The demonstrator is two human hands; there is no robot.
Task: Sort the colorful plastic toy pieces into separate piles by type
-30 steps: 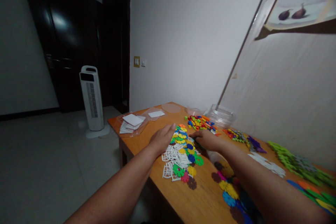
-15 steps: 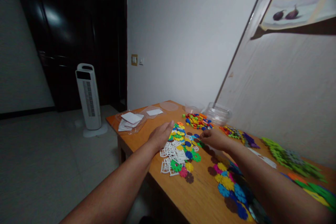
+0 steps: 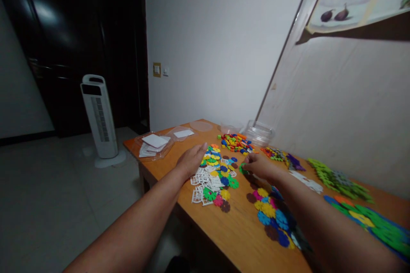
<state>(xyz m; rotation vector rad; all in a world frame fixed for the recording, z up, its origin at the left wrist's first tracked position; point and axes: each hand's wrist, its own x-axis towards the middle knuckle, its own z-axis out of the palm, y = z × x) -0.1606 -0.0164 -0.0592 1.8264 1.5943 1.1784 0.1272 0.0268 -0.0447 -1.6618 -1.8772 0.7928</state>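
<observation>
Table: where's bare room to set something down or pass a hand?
Widest: table between white grids and right-side discs, out to the near edge; right hand at its far end. Smaller: between cards and left hand. Crowded: wall side, bricks through light-green pieces.

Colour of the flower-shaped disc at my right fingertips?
Green plastic disc, at the right hand; seen best in the head view.

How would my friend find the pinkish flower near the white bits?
On the wooden table, find the mixed pile beside the left hand. At its near end lies the pinkish flower, between a green flower and a brown flower; nothing else there is pink.
</observation>
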